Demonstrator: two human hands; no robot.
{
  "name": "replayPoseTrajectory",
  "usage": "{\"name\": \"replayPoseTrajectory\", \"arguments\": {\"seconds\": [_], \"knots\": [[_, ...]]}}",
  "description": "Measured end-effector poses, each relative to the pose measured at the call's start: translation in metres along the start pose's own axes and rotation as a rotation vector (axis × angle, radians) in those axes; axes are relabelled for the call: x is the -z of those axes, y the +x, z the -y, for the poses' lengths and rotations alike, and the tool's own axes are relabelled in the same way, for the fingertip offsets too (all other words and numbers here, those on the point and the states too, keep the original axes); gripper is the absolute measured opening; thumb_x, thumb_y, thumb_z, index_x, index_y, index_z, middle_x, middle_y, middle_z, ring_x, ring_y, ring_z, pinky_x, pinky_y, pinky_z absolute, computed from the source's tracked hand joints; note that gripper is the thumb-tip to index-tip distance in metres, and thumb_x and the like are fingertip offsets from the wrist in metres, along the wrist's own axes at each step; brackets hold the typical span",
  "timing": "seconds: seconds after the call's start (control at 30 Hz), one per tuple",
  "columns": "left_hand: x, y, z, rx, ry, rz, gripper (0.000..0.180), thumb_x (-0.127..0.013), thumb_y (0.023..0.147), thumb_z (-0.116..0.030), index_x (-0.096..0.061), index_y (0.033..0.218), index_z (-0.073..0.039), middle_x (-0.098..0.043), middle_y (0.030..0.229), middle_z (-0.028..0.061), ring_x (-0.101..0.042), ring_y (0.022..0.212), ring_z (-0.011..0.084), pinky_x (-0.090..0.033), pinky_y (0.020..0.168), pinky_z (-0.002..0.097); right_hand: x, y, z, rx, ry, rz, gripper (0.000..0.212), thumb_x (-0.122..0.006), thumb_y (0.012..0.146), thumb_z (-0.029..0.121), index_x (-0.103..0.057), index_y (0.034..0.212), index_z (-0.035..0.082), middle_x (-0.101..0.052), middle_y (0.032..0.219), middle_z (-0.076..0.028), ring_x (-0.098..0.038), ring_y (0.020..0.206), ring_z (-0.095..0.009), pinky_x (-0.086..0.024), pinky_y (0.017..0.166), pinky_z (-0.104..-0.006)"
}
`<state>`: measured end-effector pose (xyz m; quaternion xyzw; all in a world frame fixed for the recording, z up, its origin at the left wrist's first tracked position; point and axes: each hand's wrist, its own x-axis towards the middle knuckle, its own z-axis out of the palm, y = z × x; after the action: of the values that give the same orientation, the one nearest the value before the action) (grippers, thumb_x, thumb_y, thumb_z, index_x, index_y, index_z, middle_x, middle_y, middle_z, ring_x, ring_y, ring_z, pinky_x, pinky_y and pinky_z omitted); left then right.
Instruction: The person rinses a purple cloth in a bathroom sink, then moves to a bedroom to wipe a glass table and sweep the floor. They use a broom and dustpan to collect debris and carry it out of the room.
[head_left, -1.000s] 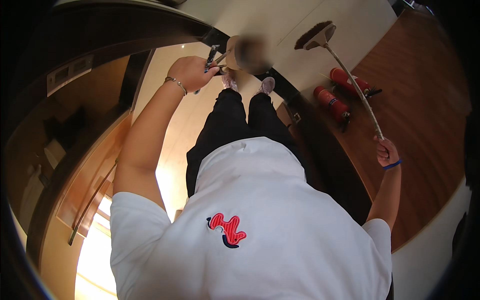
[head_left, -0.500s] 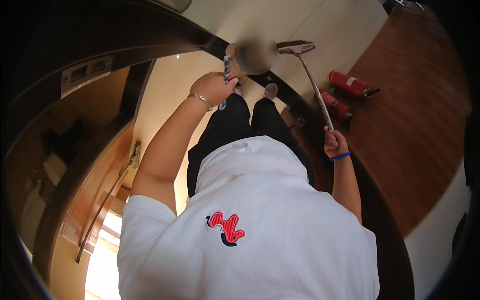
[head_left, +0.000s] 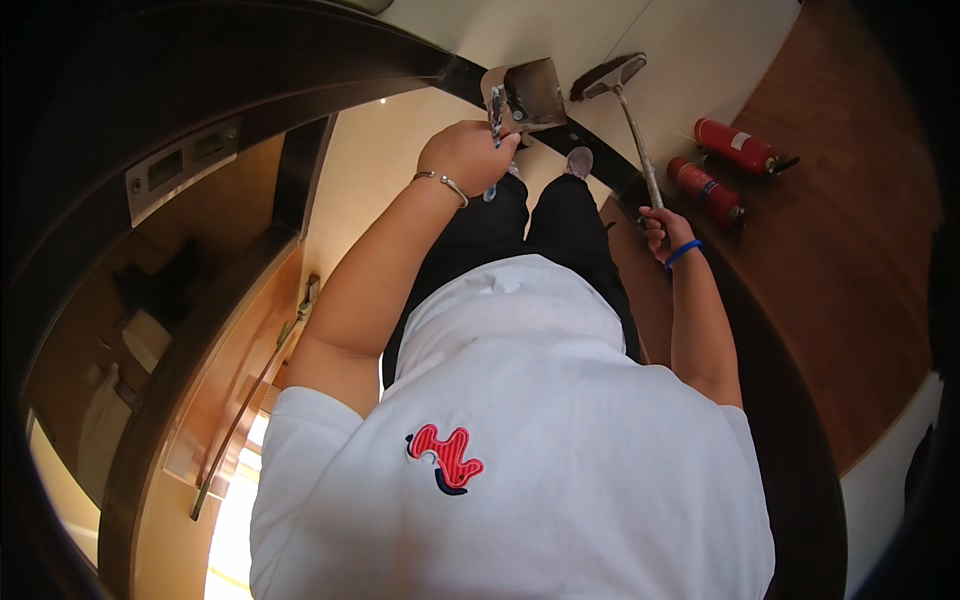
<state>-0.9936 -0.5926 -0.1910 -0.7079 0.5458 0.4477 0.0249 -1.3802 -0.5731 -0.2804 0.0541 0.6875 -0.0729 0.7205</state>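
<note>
My left hand point(head_left: 467, 158) is closed around the patterned handle of a dustpan point(head_left: 535, 95). The pan hangs ahead of my feet, above a dark floor strip, with its hollow side showing some small bits. My right hand point(head_left: 668, 232) grips the pale pole of a broom point(head_left: 637, 135) near its upper end. The broom's dark bristles point(head_left: 597, 78) rest on the light floor, just right of the dustpan and apart from it.
Two red fire extinguishers, a farther one point(head_left: 735, 145) and a nearer one point(head_left: 705, 190), lie beside the broom pole. A reddish-brown wooden surface point(head_left: 840, 250) spreads at right. A dark door frame with a metal plate point(head_left: 183, 168) and a wooden door point(head_left: 235, 385) stand at left.
The dustpan has turned from a blur to a clear view, shifting right and closer to the broom. The broom head has tilted and moved slightly farther away. Both hands still hold their tools.
</note>
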Motion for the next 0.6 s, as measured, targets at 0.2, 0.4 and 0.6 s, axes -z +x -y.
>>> {"name": "replayPoseTrajectory", "arguments": {"seconds": [0.2, 0.4, 0.6], "knots": [[0.007, 0.0, -0.009, 0.008, 0.02, 0.033, 0.037, -0.044, 0.086, -0.04, -0.067, 0.09, -0.011, -0.065, 0.085, 0.0147, -0.061, 0.082, 0.0334, -0.048, 0.073, 0.0408, 0.0, -0.008, -0.002, -0.027, 0.084, 0.073, 0.015, -0.049, 0.085, 0.011, -0.054, 0.099, 0.007, -0.04, 0.056, 0.006, -0.035, 0.04, -0.003, -0.028, 0.036, -0.0175], [0.004, -0.003, -0.001, 0.01, 0.001, 0.007, 0.036, -0.047, 0.085, -0.04, -0.067, 0.097, -0.012, -0.066, 0.086, 0.0133, -0.061, 0.084, 0.0321, -0.048, 0.075, 0.0388, 0.01, -0.062, -0.011, -0.018, 0.208, 0.175, 0.019, -0.046, 0.086, 0.011, -0.054, 0.102, 0.005, -0.039, 0.055, 0.006, -0.034, 0.039, -0.002, -0.027, 0.035, -0.0161], [0.006, -0.006, -0.003, 0.008, -0.011, -0.018, 0.036, -0.047, 0.084, -0.04, -0.068, 0.091, -0.012, -0.065, 0.084, 0.0136, -0.061, 0.082, 0.0325, -0.049, 0.073, 0.0397, -0.004, -0.032, -0.013, -0.035, 0.08, 0.086, 0.012, -0.053, 0.083, 0.011, -0.056, 0.094, 0.006, -0.04, 0.056, 0.005, -0.033, 0.039, -0.003, -0.026, 0.035, -0.0173]]}}
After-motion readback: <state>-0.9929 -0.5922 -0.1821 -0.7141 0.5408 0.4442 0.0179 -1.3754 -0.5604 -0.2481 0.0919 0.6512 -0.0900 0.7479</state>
